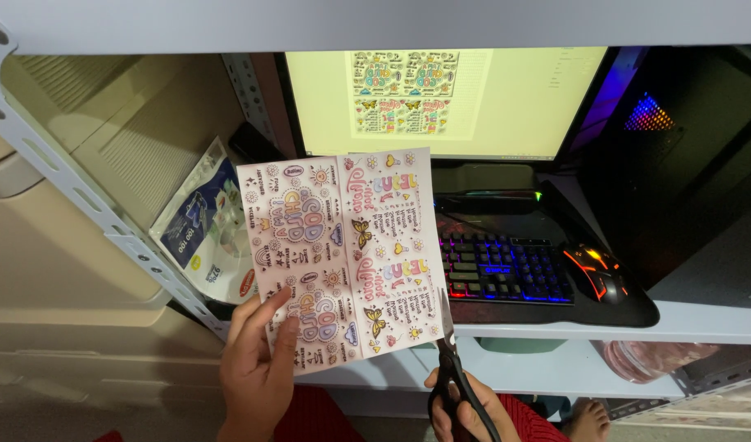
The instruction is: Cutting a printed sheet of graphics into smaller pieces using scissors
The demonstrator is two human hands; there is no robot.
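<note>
My left hand pinches the lower left corner of a printed sticker sheet, holding it upright in front of the desk. The sheet is pale pink with colourful lettering, butterflies and small shapes. My right hand grips black-handled scissors by the handles. Their blades point up and touch the sheet's lower right edge, slightly parted.
A monitor behind shows the same sticker design on a pale yellow page. A backlit keyboard and glowing mouse lie on a black mat. A plastic packet leans at the left. A dark computer case stands right. A bare foot shows below.
</note>
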